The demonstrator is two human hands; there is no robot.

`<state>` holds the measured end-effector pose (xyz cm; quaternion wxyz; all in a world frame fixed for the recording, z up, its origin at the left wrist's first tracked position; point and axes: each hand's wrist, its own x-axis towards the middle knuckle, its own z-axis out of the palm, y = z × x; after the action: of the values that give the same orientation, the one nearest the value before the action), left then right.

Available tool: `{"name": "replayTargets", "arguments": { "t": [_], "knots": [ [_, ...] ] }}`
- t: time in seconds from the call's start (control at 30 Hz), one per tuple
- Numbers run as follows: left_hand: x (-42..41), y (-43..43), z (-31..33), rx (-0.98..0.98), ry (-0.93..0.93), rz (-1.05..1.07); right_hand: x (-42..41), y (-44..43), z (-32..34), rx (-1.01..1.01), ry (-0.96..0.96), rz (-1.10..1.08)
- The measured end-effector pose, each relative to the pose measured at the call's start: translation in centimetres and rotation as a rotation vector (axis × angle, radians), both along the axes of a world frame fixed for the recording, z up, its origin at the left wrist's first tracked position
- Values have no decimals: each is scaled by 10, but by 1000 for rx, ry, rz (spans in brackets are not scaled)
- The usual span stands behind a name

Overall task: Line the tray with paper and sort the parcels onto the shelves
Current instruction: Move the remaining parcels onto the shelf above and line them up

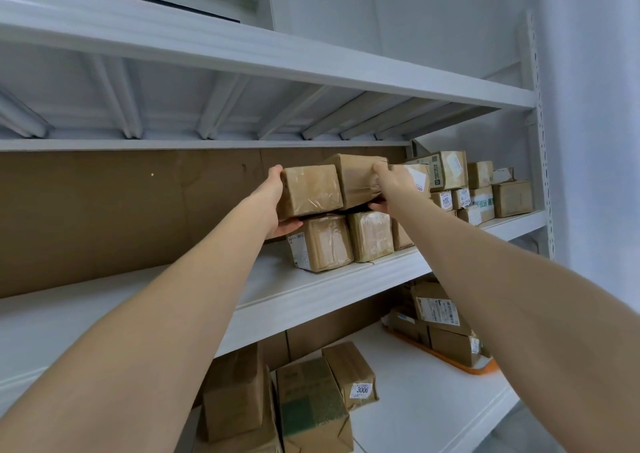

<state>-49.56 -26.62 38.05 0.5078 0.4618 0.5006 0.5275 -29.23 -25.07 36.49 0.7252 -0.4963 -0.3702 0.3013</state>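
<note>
Two brown taped parcels are held up at the middle shelf [311, 293]. My left hand [273, 207] grips the left parcel [310, 191] by its left side and bottom. My right hand [389, 186] grips the tilted right parcel [358, 179], fingers over its right end and thumb beneath. Both parcels sit on top of a row of parcels [329, 241] standing on the shelf. An orange tray [481, 368] with several parcels lies on the lower shelf at the right.
More labelled parcels [481, 189] are stacked at the right end of the middle shelf. Brown cardboard [104, 217] backs the shelf on the left. The lower shelf holds large parcels [311, 407], one labelled 3006. A white upright post [540, 141] stands at the right.
</note>
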Motion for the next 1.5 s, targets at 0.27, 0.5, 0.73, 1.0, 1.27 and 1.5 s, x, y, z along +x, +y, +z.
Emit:
{"name": "replayTargets", "arguments": {
  "t": [0.27,0.5,0.73,1.0,1.27,1.5],
  "knots": [
    [4,-5,-1,74,42,-8,-1,-2,-6,-34,-301,-174],
    [0,-7,-6,62,84,-91,-8,-8,-15,-90,-340,-142],
    [4,-13,4,52,97,-26,-5,-18,-18,-64,-343,-118],
    [-1,8,0,179,177,182,-31,-37,-1,213,-666,-453],
    [-12,19,6,91,73,11,-107,-26,15,165,-1019,-241],
    [-26,22,4,193,-33,15,-121,-2,15,56,-874,-109]
  ]
}}
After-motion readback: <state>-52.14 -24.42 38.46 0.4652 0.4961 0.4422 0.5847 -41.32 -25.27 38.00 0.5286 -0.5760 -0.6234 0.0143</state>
